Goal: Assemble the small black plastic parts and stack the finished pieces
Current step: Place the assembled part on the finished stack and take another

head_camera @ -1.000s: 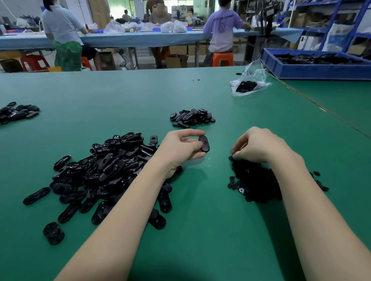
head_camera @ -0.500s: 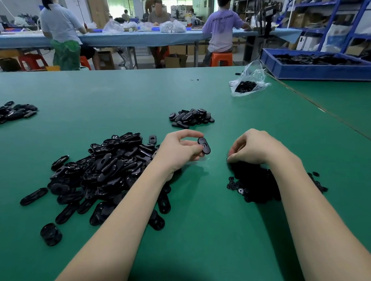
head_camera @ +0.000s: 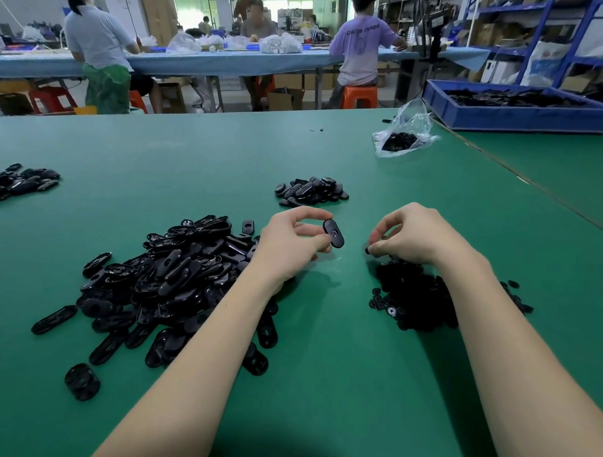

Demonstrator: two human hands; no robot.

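My left hand pinches a black oval plastic piece between thumb and fingers, held above the green table. My right hand pinches a small black round part at its fingertips, just above a pile of small round parts. A big heap of black oval pieces lies under and left of my left forearm. A smaller pile of oval pieces sits just beyond my hands. A gap of table separates the two held parts.
A clear plastic bag with black parts lies at the far right. A blue bin of black parts stands at the right edge. Another black pile sits far left. Several people work at a long table behind.
My left hand has lifted and tilted the oval piece slightly. My right hand has risen off the small-parts pile with a small part pinched at its fingertips.
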